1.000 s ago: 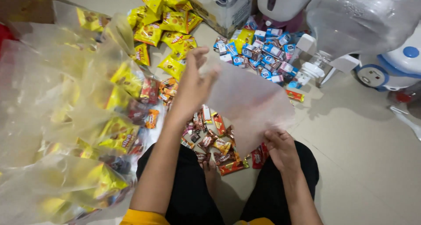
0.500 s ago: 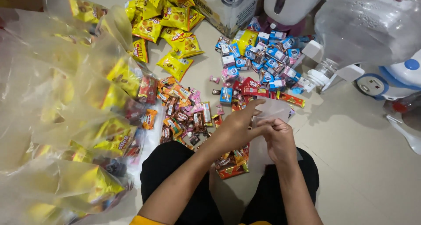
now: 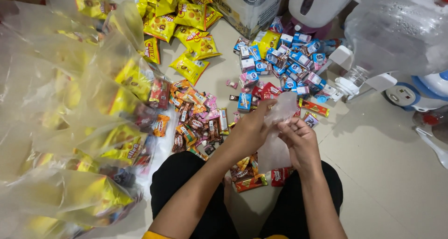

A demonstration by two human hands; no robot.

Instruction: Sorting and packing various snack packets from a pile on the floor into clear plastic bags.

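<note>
Pinching clear plastic bag [image 3: 276, 136] (thin, crumpled, empty) between left hand [image 3: 249, 131] and right hand [image 3: 301, 143].

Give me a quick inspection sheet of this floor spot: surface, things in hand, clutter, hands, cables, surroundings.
Surface: pale tiled floor.
Job's things: clear plastic bag, held upright over the lap.
Clutter: yellow snack packets, blue mini cartons, small wrapped chocolates, filled clear bags.
Hands: left hand and right hand, each with a grip on the bag.
Cables: nothing seen.
Surroundings: cardboard box, large water bottle.
</note>
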